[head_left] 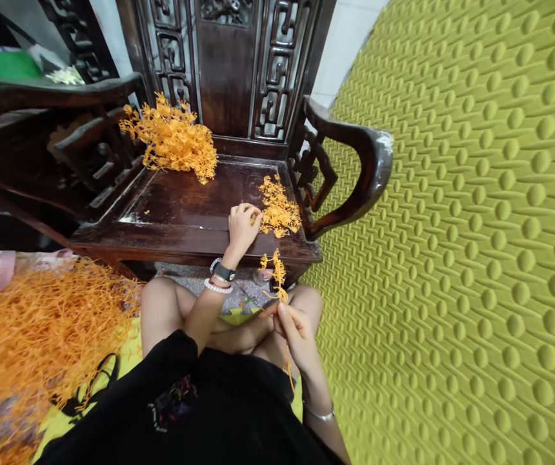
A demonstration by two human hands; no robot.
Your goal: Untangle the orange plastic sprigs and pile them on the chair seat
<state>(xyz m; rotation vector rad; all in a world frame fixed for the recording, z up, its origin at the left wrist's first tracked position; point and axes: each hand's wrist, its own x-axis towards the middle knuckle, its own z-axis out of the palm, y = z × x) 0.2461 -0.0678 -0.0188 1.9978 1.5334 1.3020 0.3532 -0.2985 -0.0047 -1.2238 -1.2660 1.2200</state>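
My left hand [244, 226], with a dark watch and beaded bracelets at its wrist, rests on the front of the dark wooden chair seat [190, 206]. Its fingers are curled together at the left edge of a small pile of orange tassel-like pieces [280, 210]; what lies between the fingertips is hidden. Over my lap, my right hand [294, 326] is closed in a pinch on an orange tasseled strand [279, 274]. The strand's frilly part stands above the thumb, and a thin tail hangs below the hand.
A bigger heap of orange frilly pieces [175, 139] lies at the seat's back left. Loose orange strands [50, 323] cover the floor at left. A curved armrest [374, 168] borders the seat's right side, beside a yellow-green bumpy mat or padding [452, 258]. My crossed legs are close below the seat.
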